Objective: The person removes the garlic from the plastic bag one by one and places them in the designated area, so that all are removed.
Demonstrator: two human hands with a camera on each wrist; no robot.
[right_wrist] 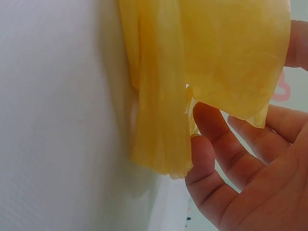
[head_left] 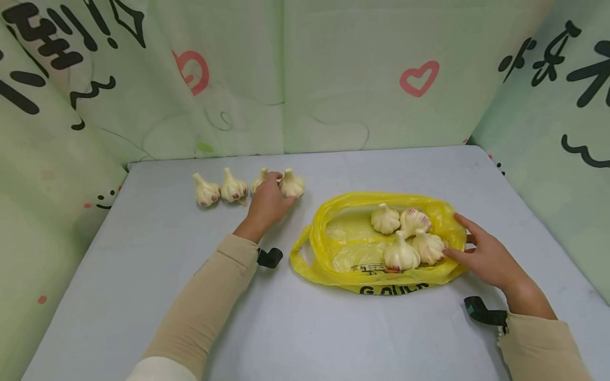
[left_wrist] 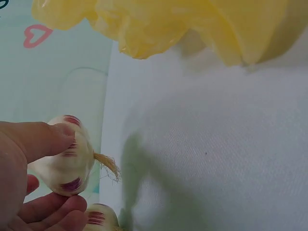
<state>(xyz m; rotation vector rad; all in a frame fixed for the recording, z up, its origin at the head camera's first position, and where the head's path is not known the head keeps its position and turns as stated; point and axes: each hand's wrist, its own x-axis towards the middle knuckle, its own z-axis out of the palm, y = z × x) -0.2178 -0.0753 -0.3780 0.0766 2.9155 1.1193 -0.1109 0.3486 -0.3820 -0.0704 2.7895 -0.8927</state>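
Beige L sleeve (head_left: 209, 301) w/ white cloth (head_left: 162, 369) above, beige R sleeve (head_left: 543, 346); blk L cam (head_left: 270, 258), blk R cam (head_left: 483, 312).

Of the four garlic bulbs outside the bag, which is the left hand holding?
The left hand grips the rightmost garlic bulb, nearest the yellow bag; the other three bulbs line up to its left.

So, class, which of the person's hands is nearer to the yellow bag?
Right. The right hand holds the right end of the yellow bag; the left hand is apart from it, off its far left side, gripping a garlic bulb.
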